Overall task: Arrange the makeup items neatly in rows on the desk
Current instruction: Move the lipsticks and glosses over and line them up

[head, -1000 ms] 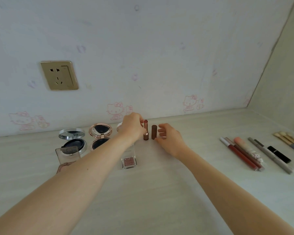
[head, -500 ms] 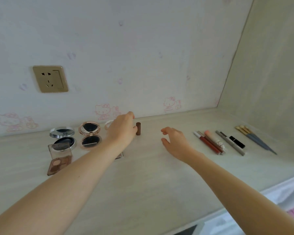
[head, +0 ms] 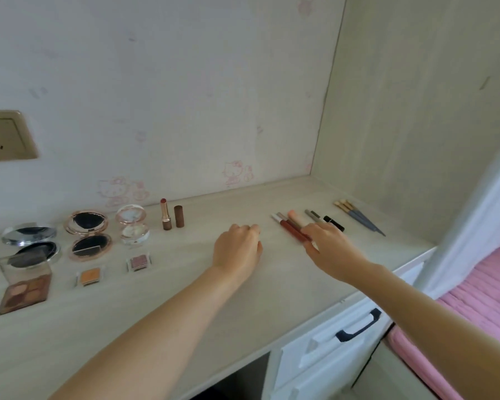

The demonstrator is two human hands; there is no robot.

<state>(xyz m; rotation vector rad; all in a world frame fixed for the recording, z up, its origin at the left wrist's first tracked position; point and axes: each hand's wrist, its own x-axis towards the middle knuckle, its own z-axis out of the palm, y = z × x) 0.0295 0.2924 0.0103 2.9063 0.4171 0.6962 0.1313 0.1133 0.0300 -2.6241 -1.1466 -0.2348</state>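
Red lip pencils lie under the right hand's straight, empty fingers; a careless sweep could scatter them. Left hand curls loosely, empty.

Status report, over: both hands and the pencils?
Left hand loosely curled, holds nothing. Right hand open, fingertips over lip pencils. Open lipstick and cap upright. Nothing in the way.

Bare bench lies open between the upright lipstick (cap beside it) and the pencils crowding my right grip.
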